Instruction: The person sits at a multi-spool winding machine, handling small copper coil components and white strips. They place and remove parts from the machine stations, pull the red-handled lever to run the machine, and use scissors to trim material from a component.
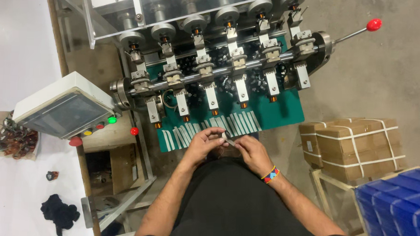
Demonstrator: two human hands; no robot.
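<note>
Grey concrete floor (388,77) surrounds a multi-spindle coil winding machine (212,62) with a green mat (275,113) beneath its heads. Both hands meet just in front of the mat: the left hand (202,143) and right hand (253,152) pinch a small flat pale strip (228,140) between their fingertips, closed narrowly on it. More such white strips (209,127) lie fanned along the mat's near edge; I cannot count them exactly. Six winding stations show along the shaft, each with a copper-coloured tip. One red-knobbed lever (374,24) juts right. A control box (64,106) with coloured buttons sits left. Two strapped cardboard cartons (353,141) and blue crates (398,203) stand right. With so light a pinch, the strip could slip and drop to the floor.
</note>
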